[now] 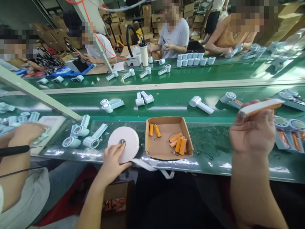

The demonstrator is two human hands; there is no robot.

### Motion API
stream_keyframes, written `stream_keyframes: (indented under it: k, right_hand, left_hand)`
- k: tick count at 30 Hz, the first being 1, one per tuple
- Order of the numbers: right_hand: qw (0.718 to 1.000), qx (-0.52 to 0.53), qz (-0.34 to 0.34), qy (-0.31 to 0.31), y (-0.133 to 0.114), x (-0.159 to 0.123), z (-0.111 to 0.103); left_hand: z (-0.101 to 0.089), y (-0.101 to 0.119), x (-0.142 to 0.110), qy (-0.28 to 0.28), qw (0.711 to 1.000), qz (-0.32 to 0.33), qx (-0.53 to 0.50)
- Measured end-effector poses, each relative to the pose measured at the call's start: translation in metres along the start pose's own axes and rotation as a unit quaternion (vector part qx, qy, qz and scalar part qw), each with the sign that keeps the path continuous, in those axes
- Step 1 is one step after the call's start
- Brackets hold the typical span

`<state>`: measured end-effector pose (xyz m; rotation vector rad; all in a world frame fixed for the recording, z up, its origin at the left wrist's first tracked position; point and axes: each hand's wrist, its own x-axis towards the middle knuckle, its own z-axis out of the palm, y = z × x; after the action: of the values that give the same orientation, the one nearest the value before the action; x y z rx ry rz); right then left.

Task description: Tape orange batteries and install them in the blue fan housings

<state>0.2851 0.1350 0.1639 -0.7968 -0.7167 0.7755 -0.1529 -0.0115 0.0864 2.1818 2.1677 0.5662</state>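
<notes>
My left hand (115, 160) grips the near edge of a roll of white tape (130, 140), fingers over its face by the hub and thumb low at the rim. A loose tape end (152, 167) trails from the roll over the table's front edge. Raised at the right, my right hand (254, 127) is closed around an orange battery (274, 106) with a white strip along its top. Between my hands a shallow cardboard tray (151, 151) holds several orange batteries (182, 144) with thin wires.
White fan-like housings (201, 105) lie on the green conveyor (166, 106), with more (289, 133) at the right holding orange batteries. At the left a co-worker's hand (30, 132) works over a white block (53, 124). A slanted post (40, 92) crosses there. Several people sit across the line.
</notes>
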Motion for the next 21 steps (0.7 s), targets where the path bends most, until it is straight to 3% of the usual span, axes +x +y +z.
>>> stream_keyframes:
  k: [2, 4, 7, 11, 13, 16, 21]
  right_hand:
    - [0.998, -0.025, 0.053, -0.023, 0.003, 0.001, -0.020]
    - [0.993, -0.044, 0.107, -0.030, 0.017, -0.015, -0.035]
    - [0.987, -0.047, 0.150, -0.024, 0.044, -0.042, -0.045]
    - [0.978, -0.058, 0.193, -0.045, 0.062, -0.062, -0.048]
    - [0.975, -0.064, 0.204, -0.057, 0.059, -0.065, -0.051]
    - [0.973, -0.062, 0.216, -0.052, 0.048, -0.063, -0.066]
    - [0.978, -0.048, 0.203, -0.015, 0.027, -0.037, -0.087]
  left_hand:
    - [-0.006, -0.034, 0.015, -0.046, 0.997, -0.031, -0.050]
    - [-0.004, -0.039, 0.047, -0.023, 0.995, -0.041, -0.087]
    - [0.012, 0.003, 0.131, 0.010, 0.995, -0.006, -0.098]
    - [0.040, 0.076, 0.261, -0.073, 0.995, 0.043, 0.057]
    - [0.049, 0.099, 0.306, -0.108, 0.984, 0.044, 0.132]
    - [0.054, 0.116, 0.343, -0.138, 0.975, 0.050, 0.167]
    - [0.051, 0.133, 0.361, -0.172, 0.960, 0.122, 0.183]
